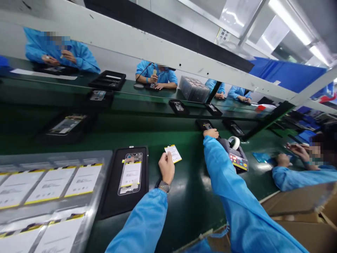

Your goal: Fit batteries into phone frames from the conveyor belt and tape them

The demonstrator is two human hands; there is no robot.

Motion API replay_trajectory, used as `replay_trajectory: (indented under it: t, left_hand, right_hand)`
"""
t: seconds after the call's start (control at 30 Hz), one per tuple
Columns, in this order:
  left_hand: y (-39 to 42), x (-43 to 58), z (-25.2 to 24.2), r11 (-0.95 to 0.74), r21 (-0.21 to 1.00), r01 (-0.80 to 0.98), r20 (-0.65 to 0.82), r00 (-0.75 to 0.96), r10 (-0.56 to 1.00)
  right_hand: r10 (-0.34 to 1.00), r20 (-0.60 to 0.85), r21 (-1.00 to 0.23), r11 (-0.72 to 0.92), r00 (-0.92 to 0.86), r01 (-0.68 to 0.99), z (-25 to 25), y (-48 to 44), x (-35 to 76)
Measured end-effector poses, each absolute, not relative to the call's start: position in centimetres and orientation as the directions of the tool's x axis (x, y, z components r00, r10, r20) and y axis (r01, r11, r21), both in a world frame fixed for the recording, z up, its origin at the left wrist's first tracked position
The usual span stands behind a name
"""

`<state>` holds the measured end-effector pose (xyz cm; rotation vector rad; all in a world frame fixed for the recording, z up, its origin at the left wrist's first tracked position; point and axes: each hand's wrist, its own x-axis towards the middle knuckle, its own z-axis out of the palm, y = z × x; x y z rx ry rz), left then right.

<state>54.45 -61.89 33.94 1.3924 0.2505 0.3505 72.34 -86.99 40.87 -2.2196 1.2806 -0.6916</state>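
A green bench (184,203) runs beneath a white beam (147,47) in a bright workroom. The left hand (166,168) pinches a battery (174,154) by its near edge, just right of the near tray (109,202); whether the battery touches the bench cannot be told. The right hand (211,133) reaches out to the far tray (199,123); whether its fingers grip the rim or merely rest there cannot be told. A light edge pinch should spare the battery any bending, and the far tray is best kept level. The tape dispenser (238,161) sits right against the right sleeve, so the elbow could knock it; a dark post (273,117) stands beyond. The near tray bears an opened phone (131,172). Further left, a clear tray (63,204) holds more batteries. Co-workers' blue sleeves (284,177) line the bench.
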Motion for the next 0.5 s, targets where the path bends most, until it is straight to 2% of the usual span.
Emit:
replay_trajectory:
  t: [0.23,0.5]
  left_hand:
    - [-62.1,54.3,34.0,0.15,0.987,-0.051,-0.005,0.936,0.352]
    - [-62.2,54.2,34.2,0.167,0.985,-0.033,-0.027,0.937,0.347]
  right_hand:
    - [-0.929,0.092,-0.457,-0.359,0.358,-0.814,38.7,-91.2,75.7]
    - [-0.912,0.093,-0.324,-0.407,0.399,-0.854,38.5,-92.6,77.4]
